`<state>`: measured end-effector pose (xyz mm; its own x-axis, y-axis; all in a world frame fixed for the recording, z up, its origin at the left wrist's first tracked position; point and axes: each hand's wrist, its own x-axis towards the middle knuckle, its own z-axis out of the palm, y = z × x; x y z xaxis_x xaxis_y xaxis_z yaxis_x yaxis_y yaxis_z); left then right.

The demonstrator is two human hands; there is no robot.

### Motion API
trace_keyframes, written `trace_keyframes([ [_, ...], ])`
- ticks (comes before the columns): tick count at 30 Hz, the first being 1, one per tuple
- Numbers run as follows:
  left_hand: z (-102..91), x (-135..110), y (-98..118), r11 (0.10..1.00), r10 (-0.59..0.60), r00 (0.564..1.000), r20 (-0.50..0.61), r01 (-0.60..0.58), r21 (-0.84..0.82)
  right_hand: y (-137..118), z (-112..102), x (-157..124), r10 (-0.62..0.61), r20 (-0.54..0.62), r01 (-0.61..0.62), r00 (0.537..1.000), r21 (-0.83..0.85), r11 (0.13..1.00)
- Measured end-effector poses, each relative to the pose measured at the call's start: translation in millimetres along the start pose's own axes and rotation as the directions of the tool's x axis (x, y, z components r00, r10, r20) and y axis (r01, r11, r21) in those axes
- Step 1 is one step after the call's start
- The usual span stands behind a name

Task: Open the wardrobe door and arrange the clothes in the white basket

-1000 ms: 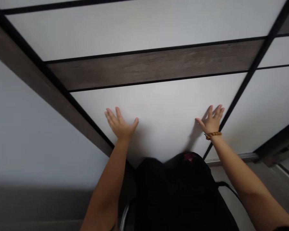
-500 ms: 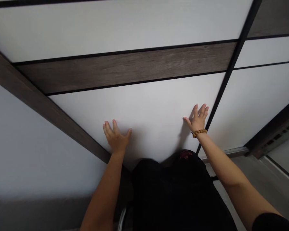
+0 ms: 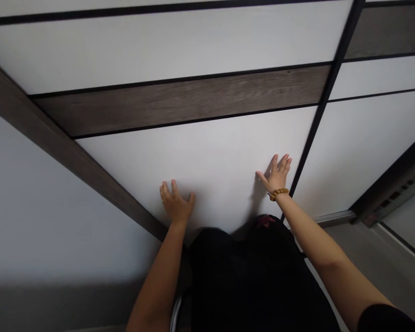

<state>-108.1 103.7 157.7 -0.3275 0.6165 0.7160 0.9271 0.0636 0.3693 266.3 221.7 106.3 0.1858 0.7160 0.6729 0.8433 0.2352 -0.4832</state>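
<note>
My left hand [image 3: 175, 205] lies low on a white glossy door panel [image 3: 207, 161], fingers spread and slightly curled, close to the dark wood-grain frame [image 3: 90, 184]. My right hand [image 3: 275, 175] rests on the same panel, fingers apart, near its black right-hand divider [image 3: 314, 129]. A wooden bead bracelet [image 3: 278, 193] circles my right wrist. Neither hand holds anything. Each appears to touch the panel, though the contact is hard to confirm.
A dark wood-grain strip [image 3: 183, 101] crosses above the panel between black lines, with more white panels beyond. A black garment or bag [image 3: 249, 281] with a small red patch fills the bottom middle. A metal track [image 3: 390, 193] runs at the right above a grey floor [image 3: 383, 258].
My hands now stand closer together, the left lower and the right further left. The view has shifted, moving the panels and wood strip left in the picture.
</note>
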Motion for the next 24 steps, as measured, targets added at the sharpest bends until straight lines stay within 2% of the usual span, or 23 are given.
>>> trace_keyframes([
  [3,7.6,-18,1,0.997,-0.027,0.999,0.029,0.029,-0.078,-3,-1,-14,-0.039,0.024,0.039,0.999,0.021,0.999],
  [5,18.2,-37,4,0.958,-0.132,0.986,0.1,0.153,-0.244,-3,-2,-32,-0.078,0.036,0.075,0.996,0.086,0.994],
  [6,25.2,-49,6,0.897,-0.215,0.961,0.174,0.264,-0.354,-3,-1,-43,-0.092,0.049,0.084,0.995,0.145,0.986],
  [7,32.9,-63,8,0.806,-0.291,0.918,0.268,0.386,-0.448,-4,-1,-55,-0.095,0.078,0.074,0.992,0.231,0.97],
  [9,48.3,-93,14,0.61,-0.365,0.809,0.461,0.582,-0.538,-4,2,-85,-0.044,0.239,-0.073,0.97,0.46,0.885],
  [10,55.0,-110,17,0.544,-0.363,0.763,0.535,0.64,-0.543,-5,5,-101,-0.016,0.359,-0.196,0.933,0.546,0.815],
  [11,60.3,-125,20,0.502,-0.345,0.722,0.599,0.682,-0.532,-5,7,-118,0.004,0.481,-0.325,0.877,0.588,0.741],
  [13,65.9,-153,24,0.44,-0.284,0.63,0.723,0.756,-0.485,-7,13,-151,0.016,0.68,-0.532,0.733,0.559,0.636],
  [15,65.3,-173,24,0.383,-0.195,0.51,0.838,0.826,-0.414,-8,18,-181,-0.002,0.808,-0.647,0.589,0.473,0.599],
  [17,61.1,-181,20,0.349,-0.1,0.397,0.912,0.873,-0.341,-7,21,-202,-0.04,0.902,-0.743,0.43,0.379,0.551],
  [19,56.5,-182,13,0.329,-0.026,0.31,0.95,0.9,-0.285,-5,22,-211,-0.085,0.95,-0.813,0.3,0.301,0.498],
  [21,53.5,-181,6,0.319,0.026,0.243,0.97,0.917,-0.239,-1,22,-211,-0.123,0.968,-0.863,0.217,0.249,0.44],
  [24,52.5,-180,1,0.326,0.088,0.167,0.982,0.927,-0.187,6,24,-204,-0.161,0.975,-0.911,0.151,0.2,0.36],
])
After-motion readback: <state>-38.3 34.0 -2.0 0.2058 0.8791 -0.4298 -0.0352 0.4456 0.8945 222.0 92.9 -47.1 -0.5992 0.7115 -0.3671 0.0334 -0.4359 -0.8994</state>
